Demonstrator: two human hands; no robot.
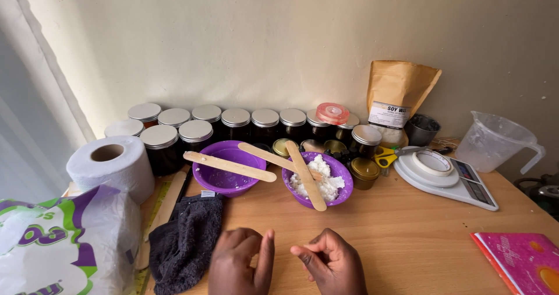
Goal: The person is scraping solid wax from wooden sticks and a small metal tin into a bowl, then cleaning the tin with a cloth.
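Currently, left hand (241,260) and right hand (329,263) rest curled and holding nothing; keep both short of the flake-filled purple bowl (317,181) ahead, whose wooden stick (305,175) overhangs its rim.

A home craft corner: lidded jars (236,126), wax-filled bowl (318,180), kitchen scale (448,181), measuring jug (495,140) on a wooden counter (407,231).

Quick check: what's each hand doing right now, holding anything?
Left hand: loosely curled, empty, over the wooden table beside the dark cloth.
Right hand: fingers pinched together; holding anything cannot be told.
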